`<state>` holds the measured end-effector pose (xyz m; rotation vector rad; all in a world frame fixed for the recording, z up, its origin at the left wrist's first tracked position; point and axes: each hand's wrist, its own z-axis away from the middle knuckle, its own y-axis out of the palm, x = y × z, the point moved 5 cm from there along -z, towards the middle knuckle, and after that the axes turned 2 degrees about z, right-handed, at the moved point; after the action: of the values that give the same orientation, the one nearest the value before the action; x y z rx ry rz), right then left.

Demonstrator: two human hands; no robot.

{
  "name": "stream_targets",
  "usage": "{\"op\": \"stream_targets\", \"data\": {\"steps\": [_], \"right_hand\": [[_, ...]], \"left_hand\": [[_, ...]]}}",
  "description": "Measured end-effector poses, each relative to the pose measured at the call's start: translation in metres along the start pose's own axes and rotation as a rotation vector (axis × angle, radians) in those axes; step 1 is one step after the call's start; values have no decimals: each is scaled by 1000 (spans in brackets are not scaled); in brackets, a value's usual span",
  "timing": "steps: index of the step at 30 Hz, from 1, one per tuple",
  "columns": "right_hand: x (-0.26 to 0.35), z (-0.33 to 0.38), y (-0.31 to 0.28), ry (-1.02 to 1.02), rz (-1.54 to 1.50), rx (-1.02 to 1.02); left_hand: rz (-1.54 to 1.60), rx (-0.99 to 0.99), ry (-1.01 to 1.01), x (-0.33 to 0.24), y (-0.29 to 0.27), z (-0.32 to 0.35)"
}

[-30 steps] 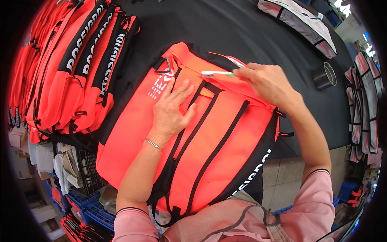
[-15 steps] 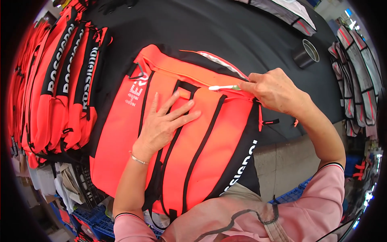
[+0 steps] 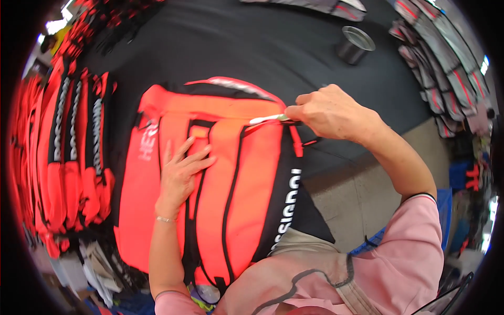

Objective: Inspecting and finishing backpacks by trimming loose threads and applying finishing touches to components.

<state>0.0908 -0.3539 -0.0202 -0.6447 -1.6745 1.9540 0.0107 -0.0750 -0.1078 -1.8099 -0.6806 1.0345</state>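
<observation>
Head view: my left hand (image 3: 181, 176) lies flat, fingers spread, on 1 smooth neon-orange backpack (image 3: 220, 178) lying on the black table (image 3: 236, 47); my right hand (image 3: 328, 111) pinches 1 thin white stick (image 3: 266, 119) at its top edge. 1 round metal tin (image 3: 355, 44) stands beyond.

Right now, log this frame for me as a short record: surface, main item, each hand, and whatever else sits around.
surface: black table
main item: orange backpack lying flat, black straps facing up
left hand: pressed flat on the backpack, fingers spread, bracelet at the wrist
right hand: at the backpack's upper right edge, pinching a thin white tool
left side: row of orange bags stacked side by side
far right: dark metal can on the table
right edge: grey and red bags
</observation>
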Motion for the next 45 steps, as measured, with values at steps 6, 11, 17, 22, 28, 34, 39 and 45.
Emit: {"op": "stream_targets", "data": {"steps": [6, 11, 17, 22, 28, 34, 39, 45], "right_hand": [[-38, 49, -2, 126, -312, -393], [-122, 141, 37, 862, -424, -700], [-206, 195, 130, 1035, -183, -547], [-226, 206, 130, 1013, 29, -404], [-38, 61, 31, 380, -362, -679], [139, -49, -17, -73, -824, -814], [373, -10, 74, -769, -193, 113], [334, 26, 58, -960, -805, 726]], "left_hand": [[-15, -14, -39, 2, -2, 7], [293, -77, -186, 13, -10, 14], [637, -139, -398, 5, -36, 65], [557, -362, -646, 15, -95, 173], [-174, -835, -991, -10, -91, 320], [1217, -1162, -1118, -37, 6, 323], [1567, -1181, -946, -57, 34, 290], [1643, -1173, -931, -70, 57, 322]]}}
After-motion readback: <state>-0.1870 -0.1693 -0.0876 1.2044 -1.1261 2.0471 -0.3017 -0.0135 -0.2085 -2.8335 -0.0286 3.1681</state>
